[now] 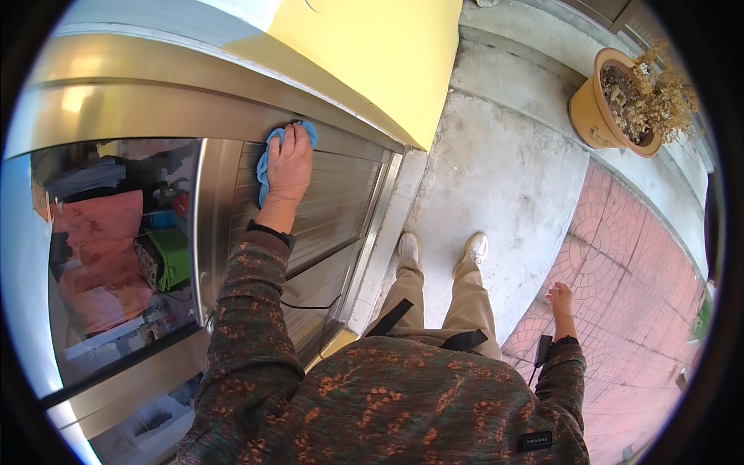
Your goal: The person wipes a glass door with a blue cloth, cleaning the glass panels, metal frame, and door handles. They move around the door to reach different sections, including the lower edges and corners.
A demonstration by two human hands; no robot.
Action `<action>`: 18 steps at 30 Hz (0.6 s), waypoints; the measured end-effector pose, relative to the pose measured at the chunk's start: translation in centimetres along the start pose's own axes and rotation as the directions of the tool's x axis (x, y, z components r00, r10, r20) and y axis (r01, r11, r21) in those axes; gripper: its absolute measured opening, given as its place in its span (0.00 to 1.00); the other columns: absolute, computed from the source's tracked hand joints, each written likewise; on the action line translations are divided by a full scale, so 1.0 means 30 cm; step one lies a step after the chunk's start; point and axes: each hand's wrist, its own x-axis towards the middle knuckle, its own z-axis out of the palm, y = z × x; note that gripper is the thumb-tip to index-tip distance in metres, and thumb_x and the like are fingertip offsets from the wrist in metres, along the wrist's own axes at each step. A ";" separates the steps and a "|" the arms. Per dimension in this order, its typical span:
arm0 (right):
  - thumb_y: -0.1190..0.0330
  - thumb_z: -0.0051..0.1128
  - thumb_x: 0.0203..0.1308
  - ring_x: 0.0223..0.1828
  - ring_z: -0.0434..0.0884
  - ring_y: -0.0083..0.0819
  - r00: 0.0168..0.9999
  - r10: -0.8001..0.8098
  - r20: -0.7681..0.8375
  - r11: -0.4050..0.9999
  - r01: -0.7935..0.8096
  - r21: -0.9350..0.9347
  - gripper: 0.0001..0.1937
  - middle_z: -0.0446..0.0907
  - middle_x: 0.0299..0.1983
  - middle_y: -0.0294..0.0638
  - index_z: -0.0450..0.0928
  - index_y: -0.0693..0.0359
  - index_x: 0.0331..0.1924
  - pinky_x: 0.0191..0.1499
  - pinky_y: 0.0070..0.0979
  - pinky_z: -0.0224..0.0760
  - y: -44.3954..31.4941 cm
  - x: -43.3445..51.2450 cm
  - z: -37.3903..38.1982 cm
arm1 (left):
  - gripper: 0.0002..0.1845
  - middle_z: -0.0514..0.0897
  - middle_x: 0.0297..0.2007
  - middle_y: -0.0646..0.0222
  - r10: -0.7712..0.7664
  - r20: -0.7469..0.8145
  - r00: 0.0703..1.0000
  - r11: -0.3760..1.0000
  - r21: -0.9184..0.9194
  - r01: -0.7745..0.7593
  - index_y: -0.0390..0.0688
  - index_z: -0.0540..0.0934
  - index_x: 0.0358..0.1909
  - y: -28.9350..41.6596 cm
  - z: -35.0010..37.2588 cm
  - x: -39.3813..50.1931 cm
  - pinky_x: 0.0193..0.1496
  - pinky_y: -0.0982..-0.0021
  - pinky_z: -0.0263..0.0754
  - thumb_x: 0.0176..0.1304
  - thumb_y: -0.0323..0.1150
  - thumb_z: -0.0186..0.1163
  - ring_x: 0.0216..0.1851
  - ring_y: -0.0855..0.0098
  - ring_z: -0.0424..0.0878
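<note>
My left hand [289, 165] presses a crumpled blue cloth [263, 168] against the metal door [218, 192], near the upper part of its ribbed panel. Part of the cloth shows past the fingertips and along the side of the hand. To the left of this hand is a glass pane [125, 232] in a metal frame, with fabrics and a green item visible through it or in it. My right hand [561, 296] hangs at my side above the pink paving, holding nothing, its fingers loosely curled and apart.
Under my feet lies a concrete step [494, 168], beside pink patterned paving [622, 261]. A potted dry plant [598, 116] stands at the upper right. A yellow wall [372, 52] juts out beyond the door. A thin dark cable [311, 307] crosses the door's lower part.
</note>
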 end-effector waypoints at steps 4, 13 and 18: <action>0.72 0.57 0.61 0.32 0.87 0.29 0.992 0.084 0.095 0.989 -0.094 0.110 0.19 0.86 0.36 0.45 0.78 0.69 0.56 0.31 0.24 0.77 -0.040 -0.085 0.204 | 0.22 0.74 0.58 0.62 0.084 -0.057 0.995 0.996 0.032 -0.083 0.31 0.80 0.53 0.104 0.140 -0.016 0.65 0.59 0.60 0.61 0.34 0.53 0.63 0.62 0.68; 0.64 0.59 0.62 0.41 0.87 0.38 0.879 -0.100 0.465 0.962 0.204 -0.180 0.22 0.87 0.38 0.49 0.78 0.66 0.57 0.46 0.30 0.79 -0.101 -0.218 0.530 | 0.23 0.73 0.59 0.54 0.217 0.040 0.975 0.976 -0.032 -0.215 0.27 0.79 0.54 0.386 0.457 -0.055 0.65 0.59 0.59 0.61 0.33 0.52 0.65 0.56 0.67; 0.58 0.54 0.66 0.62 0.74 0.54 0.818 -0.175 0.549 0.908 0.350 -0.232 0.22 0.78 0.57 0.56 0.77 0.65 0.58 0.66 0.41 0.65 -0.064 -0.302 0.631 | 0.24 0.73 0.59 0.52 0.286 0.118 0.951 0.958 -0.041 -0.283 0.26 0.78 0.54 0.551 0.625 -0.077 0.66 0.58 0.57 0.62 0.33 0.50 0.65 0.55 0.66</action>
